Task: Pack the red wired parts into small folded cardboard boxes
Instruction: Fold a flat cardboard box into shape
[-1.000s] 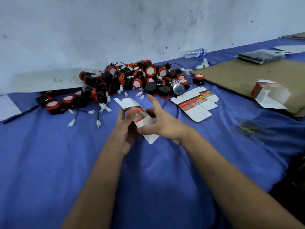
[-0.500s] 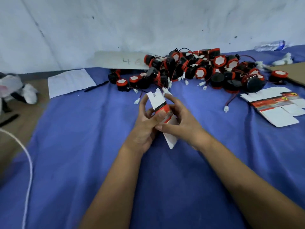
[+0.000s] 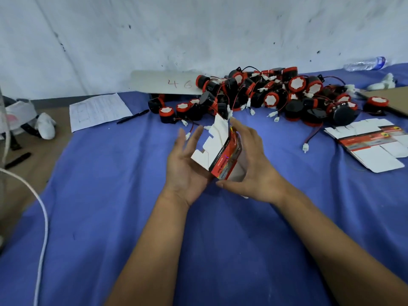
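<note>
The white card [image 3: 165, 83] against the wall reads "46".

one view only, from the head, looking forward and down over the worktop [image 3: 110, 217]. both forearms run up from the bottom edge to the grips at mid-frame, close in. the wall [image 3: 198, 29] stands beyond them, filling the top.
</note>
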A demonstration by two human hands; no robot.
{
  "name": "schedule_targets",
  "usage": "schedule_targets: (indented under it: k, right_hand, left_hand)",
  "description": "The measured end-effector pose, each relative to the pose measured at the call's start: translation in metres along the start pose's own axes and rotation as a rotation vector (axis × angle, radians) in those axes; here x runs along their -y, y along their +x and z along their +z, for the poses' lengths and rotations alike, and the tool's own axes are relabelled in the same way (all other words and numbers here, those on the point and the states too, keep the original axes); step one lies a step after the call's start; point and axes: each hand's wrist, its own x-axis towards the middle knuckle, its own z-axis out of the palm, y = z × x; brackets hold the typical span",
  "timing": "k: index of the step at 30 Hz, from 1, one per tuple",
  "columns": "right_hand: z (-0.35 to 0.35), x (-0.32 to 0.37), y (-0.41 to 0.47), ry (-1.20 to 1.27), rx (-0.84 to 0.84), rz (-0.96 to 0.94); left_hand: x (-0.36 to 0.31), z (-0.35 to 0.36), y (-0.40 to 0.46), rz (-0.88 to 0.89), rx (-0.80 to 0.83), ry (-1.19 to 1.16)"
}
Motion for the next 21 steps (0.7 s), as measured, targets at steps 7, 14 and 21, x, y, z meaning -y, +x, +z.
schedule_targets:
  k: [7,14,21]
  right_hand:
    - [0.009,-0.001,0.002,-0.106,0.028,0.062]
    - [0.004,0.001,0.000,-0.263,0.152,-0.017]
    - [-0.001,0.012,-0.004,-0.319,0.262,-0.097]
  left_hand:
    - [-0.007,-0.012,0.000,-0.028,0.030,0.229]
    - [-0.011,-0.020,0.003,-0.061,-0.077,0.447]
    - [-0.028,-0.035,-0.003,-0.128,-0.048,0.610]
